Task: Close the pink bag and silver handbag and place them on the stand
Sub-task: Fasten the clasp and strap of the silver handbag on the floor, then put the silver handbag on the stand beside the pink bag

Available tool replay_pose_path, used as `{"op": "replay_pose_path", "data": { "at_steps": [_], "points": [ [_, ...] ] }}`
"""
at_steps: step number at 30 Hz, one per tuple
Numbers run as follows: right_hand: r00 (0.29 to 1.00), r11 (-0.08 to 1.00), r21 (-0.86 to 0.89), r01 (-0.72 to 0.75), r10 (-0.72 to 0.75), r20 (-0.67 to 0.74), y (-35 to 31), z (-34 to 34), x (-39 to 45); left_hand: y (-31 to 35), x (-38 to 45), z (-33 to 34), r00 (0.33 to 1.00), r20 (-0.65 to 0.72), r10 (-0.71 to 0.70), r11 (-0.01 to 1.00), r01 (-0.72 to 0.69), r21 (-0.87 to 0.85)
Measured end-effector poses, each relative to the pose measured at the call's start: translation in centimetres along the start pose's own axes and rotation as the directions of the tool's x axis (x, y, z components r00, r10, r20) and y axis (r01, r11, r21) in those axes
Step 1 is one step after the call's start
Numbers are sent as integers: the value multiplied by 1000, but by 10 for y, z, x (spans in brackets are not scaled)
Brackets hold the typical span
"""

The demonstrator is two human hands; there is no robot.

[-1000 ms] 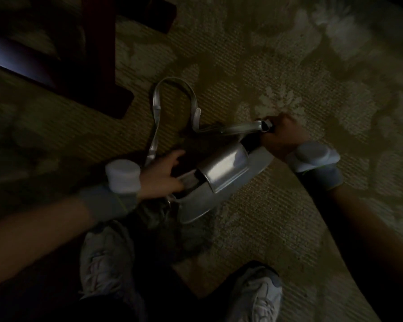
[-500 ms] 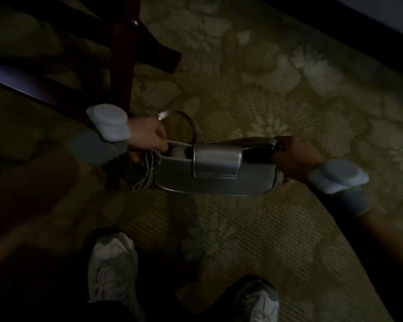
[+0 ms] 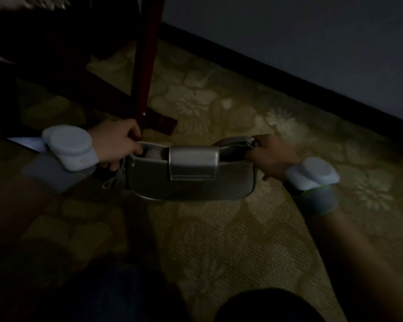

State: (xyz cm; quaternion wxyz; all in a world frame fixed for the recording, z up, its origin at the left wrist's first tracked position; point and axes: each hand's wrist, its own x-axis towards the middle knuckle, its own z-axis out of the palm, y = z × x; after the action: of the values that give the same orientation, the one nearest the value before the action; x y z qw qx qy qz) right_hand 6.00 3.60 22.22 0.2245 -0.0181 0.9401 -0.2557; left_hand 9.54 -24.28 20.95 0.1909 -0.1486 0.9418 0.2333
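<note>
The silver handbag (image 3: 191, 182) is held level above the carpet, its front flap (image 3: 193, 162) hanging down over the middle. The top opening at the left end gapes and shows something pale inside. My left hand (image 3: 116, 142) grips the bag's left top edge. My right hand (image 3: 270, 154) is closed on the bag's right end at the strap ring. The strap dangles in a loop below the left end. The dark red wooden stand (image 3: 147, 66) rises just behind my left hand. No pink bag shows in this dim view.
A floral beige carpet (image 3: 219, 228) covers the floor. The stand's foot (image 3: 161, 124) rests on it right behind the bag. A dark baseboard (image 3: 289, 77) and grey wall run across the back right. My knees fill the bottom edge.
The handbag came off the carpet and was turned level between both hands. My left hand shifted from the bag's opening to its left top edge, up beside the stand's leg.
</note>
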Motion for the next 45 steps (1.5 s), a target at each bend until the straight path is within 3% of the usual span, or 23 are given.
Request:
{"op": "replay_pose_path", "data": {
  "at_steps": [8, 18, 24, 30, 33, 40, 45],
  "points": [
    [1000, 999, 30, -21, 21, 24, -36, -69, 2, 44, -10, -69, 993, 95, -65, 993, 73, -91],
    [1000, 1000, 12, -27, 28, -8, -157, -264, -51, 141, -77, -274, 986, 159, -46, 986, 70, -150],
    [977, 996, -84, -35, 17, -213, -248, -370, -104, 189, -134, -411, 995, 88, -36, 986, 50, -161],
    [960, 994, -97, 44, -69, -273, -364, -488, -180, 221, -207, -560, 998, 54, -13, 977, 24, -213],
    [945, 991, -127, 40, -78, -317, -412, -508, -203, 217, -233, -601, 1000, -15, -10, 980, 7, -197],
    [958, 986, -19, 164, -164, -237, -490, -535, -243, 188, -291, -672, 967, -244, 71, 983, -109, -146],
    [958, 975, 44, 219, -206, -200, -517, -526, -244, 171, -308, -700, 954, -279, 109, 989, -131, -63]
  ]
}}
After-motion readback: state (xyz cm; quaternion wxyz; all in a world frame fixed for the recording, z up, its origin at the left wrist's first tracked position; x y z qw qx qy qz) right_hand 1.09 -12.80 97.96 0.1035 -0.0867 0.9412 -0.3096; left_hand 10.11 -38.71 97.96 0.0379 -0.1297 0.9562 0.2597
